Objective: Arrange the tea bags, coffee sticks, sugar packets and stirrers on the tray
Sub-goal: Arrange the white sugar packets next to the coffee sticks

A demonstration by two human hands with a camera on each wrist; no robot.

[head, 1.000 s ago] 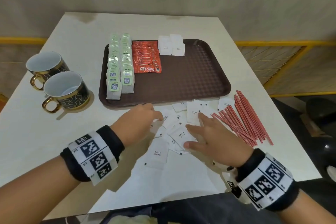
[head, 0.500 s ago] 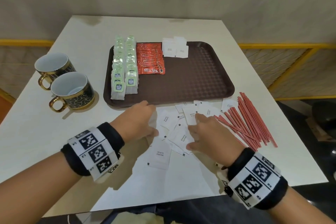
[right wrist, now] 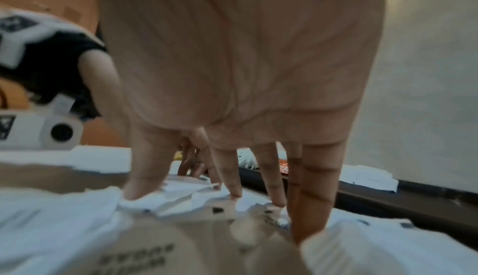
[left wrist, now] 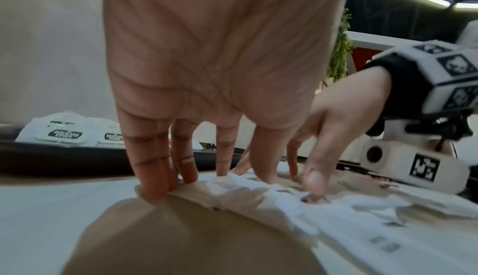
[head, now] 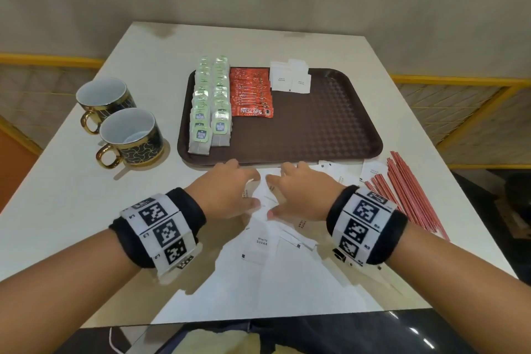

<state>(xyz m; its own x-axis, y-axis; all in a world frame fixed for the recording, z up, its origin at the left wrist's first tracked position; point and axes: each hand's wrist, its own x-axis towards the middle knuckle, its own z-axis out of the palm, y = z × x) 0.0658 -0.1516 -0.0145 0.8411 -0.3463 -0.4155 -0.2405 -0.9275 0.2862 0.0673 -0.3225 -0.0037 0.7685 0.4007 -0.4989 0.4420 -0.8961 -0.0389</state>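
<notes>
White paper is what both my hands are on. From the head camera, the loose sugar packets lie scattered on the counter just in front of the tray, directly under and between my left hand and right hand. The two hands face each other across the pile, so neither is nearer; I judge the coming move to be a squeeze inward and then a lift forward over the tray's near rim. On the tray the tea bags fill the left side in two rows, the coffee sticks sit beside them, and a few placed packets rest at the far edge. The stirrers lie on the counter to my right, long axis running away from me, close to my right wrist. Two cups stand well to the left.

From the left wrist camera, my left fingers are straight, tips pressing down on the pile's edge, gripping nothing. The tray rim rises just behind them.

From the right wrist camera, my right fingers are also extended, tips on crumpled packets, nothing pinched. That rim is the one obstacle ahead; the stirrers could get brushed.
</notes>
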